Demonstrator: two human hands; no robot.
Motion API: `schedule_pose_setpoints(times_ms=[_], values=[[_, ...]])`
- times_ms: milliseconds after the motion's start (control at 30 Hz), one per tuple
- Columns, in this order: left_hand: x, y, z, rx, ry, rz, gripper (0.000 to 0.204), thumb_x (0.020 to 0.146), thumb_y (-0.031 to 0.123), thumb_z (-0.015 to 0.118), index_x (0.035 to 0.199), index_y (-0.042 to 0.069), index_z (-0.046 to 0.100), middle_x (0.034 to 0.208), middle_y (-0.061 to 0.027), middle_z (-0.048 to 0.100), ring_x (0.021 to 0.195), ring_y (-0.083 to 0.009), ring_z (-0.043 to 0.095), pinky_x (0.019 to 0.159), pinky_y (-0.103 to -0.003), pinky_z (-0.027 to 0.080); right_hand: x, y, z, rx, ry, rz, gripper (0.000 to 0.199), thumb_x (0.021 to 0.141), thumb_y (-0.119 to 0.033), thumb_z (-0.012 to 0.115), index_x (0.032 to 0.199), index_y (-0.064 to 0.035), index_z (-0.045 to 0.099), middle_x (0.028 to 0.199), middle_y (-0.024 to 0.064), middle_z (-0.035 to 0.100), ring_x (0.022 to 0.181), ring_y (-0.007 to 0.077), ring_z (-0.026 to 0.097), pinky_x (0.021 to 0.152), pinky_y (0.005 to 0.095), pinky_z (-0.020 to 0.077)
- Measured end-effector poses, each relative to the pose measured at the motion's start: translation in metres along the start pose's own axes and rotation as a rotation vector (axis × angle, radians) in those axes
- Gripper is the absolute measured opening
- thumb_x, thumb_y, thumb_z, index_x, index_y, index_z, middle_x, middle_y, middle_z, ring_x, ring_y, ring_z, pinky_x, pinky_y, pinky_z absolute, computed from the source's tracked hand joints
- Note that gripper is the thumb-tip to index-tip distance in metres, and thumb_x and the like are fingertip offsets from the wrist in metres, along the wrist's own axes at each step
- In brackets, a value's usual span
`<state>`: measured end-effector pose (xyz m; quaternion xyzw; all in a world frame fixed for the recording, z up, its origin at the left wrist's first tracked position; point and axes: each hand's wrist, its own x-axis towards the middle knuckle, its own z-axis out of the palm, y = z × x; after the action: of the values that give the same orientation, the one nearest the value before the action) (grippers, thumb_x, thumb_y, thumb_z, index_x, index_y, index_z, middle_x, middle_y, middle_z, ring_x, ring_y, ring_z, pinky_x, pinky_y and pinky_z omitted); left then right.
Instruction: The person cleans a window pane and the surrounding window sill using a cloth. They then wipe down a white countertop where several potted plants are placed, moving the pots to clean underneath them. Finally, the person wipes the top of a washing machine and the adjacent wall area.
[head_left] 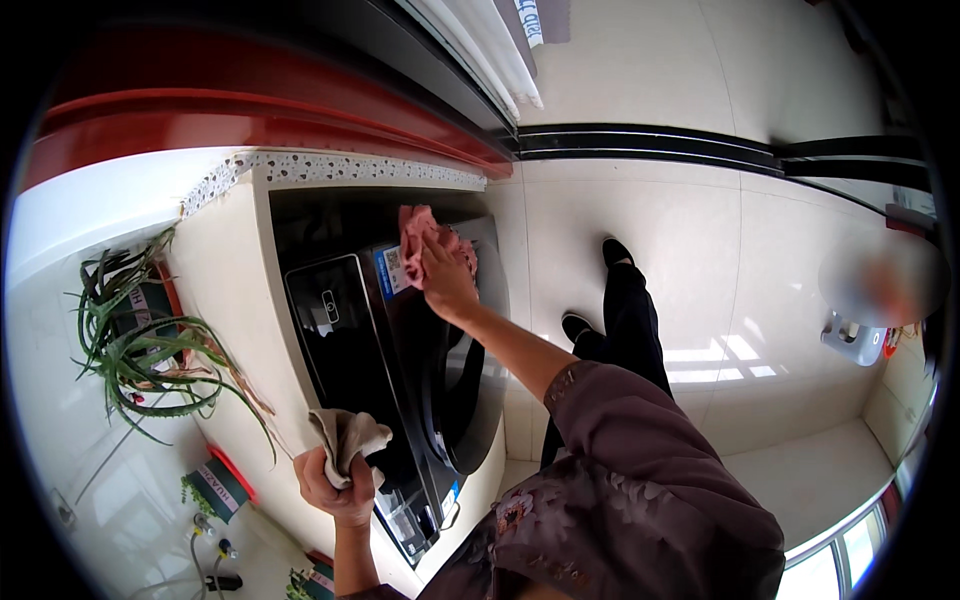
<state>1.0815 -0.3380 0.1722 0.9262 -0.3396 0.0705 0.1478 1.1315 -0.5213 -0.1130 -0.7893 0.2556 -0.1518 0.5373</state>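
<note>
In front of me a dark front-loading washing machine (pixel 335 350) sits inside a cream cabinet, its round door (pixel 460 400) facing the floor side. My right hand (pixel 448 280) presses a crumpled pink cloth (pixel 418 245) against the machine's front, beside a blue and white sticker (pixel 392 268). Closer to me, my left hand (pixel 332 492) grips a bunched beige cloth (pixel 348 435) near the cabinet edge and the machine's near end. Parts of both cloths are hidden by the fingers.
Potted aloe (pixel 165 350) stands on the cabinet top, its long leaves hanging toward the machine. A smaller potted plant (pixel 220 485) and hoses with taps (pixel 205 535) are nearer. A black sliding-door track (pixel 640 145) crosses the tiled floor (pixel 620 205). A grey-blue plastic object (pixel 853 338) stands far right.
</note>
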Motion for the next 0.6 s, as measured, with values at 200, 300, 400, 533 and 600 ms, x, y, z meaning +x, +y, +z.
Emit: schedule_pose_setpoints(times_ms=[200, 300, 400, 533, 600], values=[[0.010, 0.002, 0.003, -0.030, -0.004, 0.028, 0.033, 0.073, 0.012, 0.068, 0.102, 0.004, 0.053, 0.087, -0.0114, 0.054, 0.075, -0.0267, 0.054, 0.070, -0.034, 0.045, 0.068, 0.077, 0.012, 0.356, -0.108, 0.475, 0.027, 0.081, -0.020, 0.061, 0.102, -0.0030, 0.061, 0.092, 0.0154, 0.066, 0.088, 0.0365, 0.064, 0.074, 0.0460, 0.0495], [-0.003, -0.003, 0.000, -0.034, -0.008, -0.021, 0.035, 0.071, 0.010, 0.069, 0.102, 0.004, 0.053, 0.087, -0.0112, 0.053, 0.076, -0.0262, 0.054, 0.070, -0.034, 0.045, 0.052, 0.036, -0.012, 0.815, -0.001, 0.492, 0.018, 0.079, -0.004, 0.057, 0.096, -0.0023, 0.062, 0.081, 0.0095, 0.065, 0.071, 0.0229, 0.063, 0.059, 0.0346, 0.0482], [-0.007, -0.002, -0.001, -0.037, 0.039, -0.022, 0.035, 0.068, 0.008, 0.069, 0.101, 0.006, 0.055, 0.084, -0.0112, 0.055, 0.071, -0.0265, 0.055, 0.065, -0.034, 0.046, 0.051, -0.026, -0.086, 1.348, 0.142, 0.527, 0.029, 0.085, 0.005, 0.048, 0.110, -0.0038, 0.060, 0.077, 0.0030, 0.059, 0.058, 0.0066, 0.049, 0.048, 0.0193, 0.0363], [0.004, 0.001, 0.002, -0.030, 0.052, 0.020, 0.036, 0.066, 0.006, 0.070, 0.100, 0.007, 0.056, 0.081, -0.0099, 0.057, 0.068, -0.0260, 0.056, 0.061, -0.034, 0.046, 0.097, -0.105, -0.142, 1.288, 0.339, -0.096, 0.033, 0.089, 0.002, 0.049, 0.120, -0.0073, 0.055, 0.094, 0.0022, 0.057, 0.074, 0.0063, 0.047, 0.062, 0.0199, 0.0372], [0.006, 0.003, 0.003, -0.011, 0.060, 0.027, 0.034, 0.066, 0.007, 0.070, 0.097, 0.008, 0.056, 0.078, -0.0089, 0.057, 0.065, -0.0257, 0.056, 0.060, -0.034, 0.046, 0.109, -0.150, -0.143, 0.932, 0.383, -0.334, 0.038, 0.086, 0.003, 0.055, 0.122, -0.0085, 0.055, 0.123, 0.0091, 0.054, 0.104, 0.0186, 0.055, 0.089, 0.0306, 0.0456]])
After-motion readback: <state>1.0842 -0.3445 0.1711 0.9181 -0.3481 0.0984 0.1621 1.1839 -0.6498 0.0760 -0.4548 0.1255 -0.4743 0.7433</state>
